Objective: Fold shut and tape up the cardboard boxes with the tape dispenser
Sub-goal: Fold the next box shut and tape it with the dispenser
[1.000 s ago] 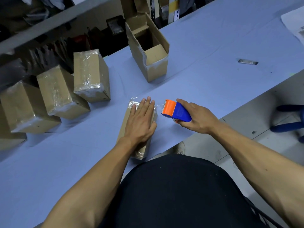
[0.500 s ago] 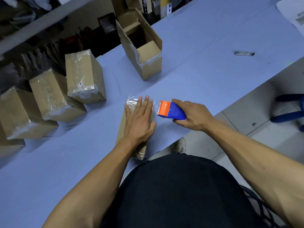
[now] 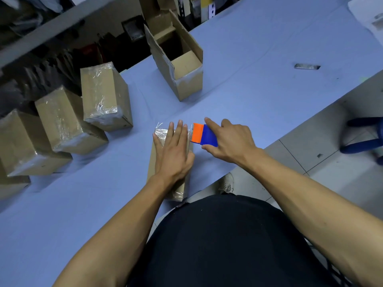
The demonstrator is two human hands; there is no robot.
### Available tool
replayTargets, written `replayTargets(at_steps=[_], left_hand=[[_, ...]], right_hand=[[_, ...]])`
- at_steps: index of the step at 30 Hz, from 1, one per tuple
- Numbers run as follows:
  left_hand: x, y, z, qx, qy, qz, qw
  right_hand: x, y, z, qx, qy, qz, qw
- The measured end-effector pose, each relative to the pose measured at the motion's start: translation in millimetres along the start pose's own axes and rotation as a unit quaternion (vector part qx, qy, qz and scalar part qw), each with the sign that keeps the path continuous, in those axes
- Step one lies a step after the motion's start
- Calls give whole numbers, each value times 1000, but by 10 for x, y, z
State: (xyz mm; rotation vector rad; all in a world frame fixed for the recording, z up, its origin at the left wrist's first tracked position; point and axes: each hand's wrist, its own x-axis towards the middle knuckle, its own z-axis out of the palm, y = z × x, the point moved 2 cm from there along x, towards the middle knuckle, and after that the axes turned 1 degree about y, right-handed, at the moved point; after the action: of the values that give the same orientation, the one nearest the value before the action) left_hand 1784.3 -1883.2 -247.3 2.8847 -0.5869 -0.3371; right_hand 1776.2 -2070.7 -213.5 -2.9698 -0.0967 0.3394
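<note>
**Dispenser closes in on the box's right edge**

Start with the tabletop (image 3: 259, 96): three taped boxes (image 3: 62, 123) stand in a row at the far left, and one open box (image 3: 182, 69), flaps up, waits at the far middle. That tells you most of the batch is sealed and one carton is not yet folded.

The box you are working on (image 3: 165, 183) lies flat at the near edge, shiny tape across its far end. Your left hand (image 3: 174, 152) rests flat on top of it with fingers straight, pinning it down — no curl, nothing held.

What has changed over the last second is on the right. Your right hand (image 3: 230, 141) grips the tape dispenser (image 3: 204, 136), fingers wrapped over its blue body, and it has slid left, so the orange head now sits just beside the box's right side, near your left fingertips — earlier there was a clearer gap. I judge you are finishing or cutting a strip here; whether the blade touches the cardboard I cannot tell.
</note>
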Motion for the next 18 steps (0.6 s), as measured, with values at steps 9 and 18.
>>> replayTargets(at_steps=[9, 18], left_hand=[[30, 156, 2, 12, -21, -83, 996], [1, 141, -18, 5, -14, -86, 996]], right_hand=[[153, -379, -261, -39, -3, 45, 998], [81, -106, -259, -82, -50, 72, 993]])
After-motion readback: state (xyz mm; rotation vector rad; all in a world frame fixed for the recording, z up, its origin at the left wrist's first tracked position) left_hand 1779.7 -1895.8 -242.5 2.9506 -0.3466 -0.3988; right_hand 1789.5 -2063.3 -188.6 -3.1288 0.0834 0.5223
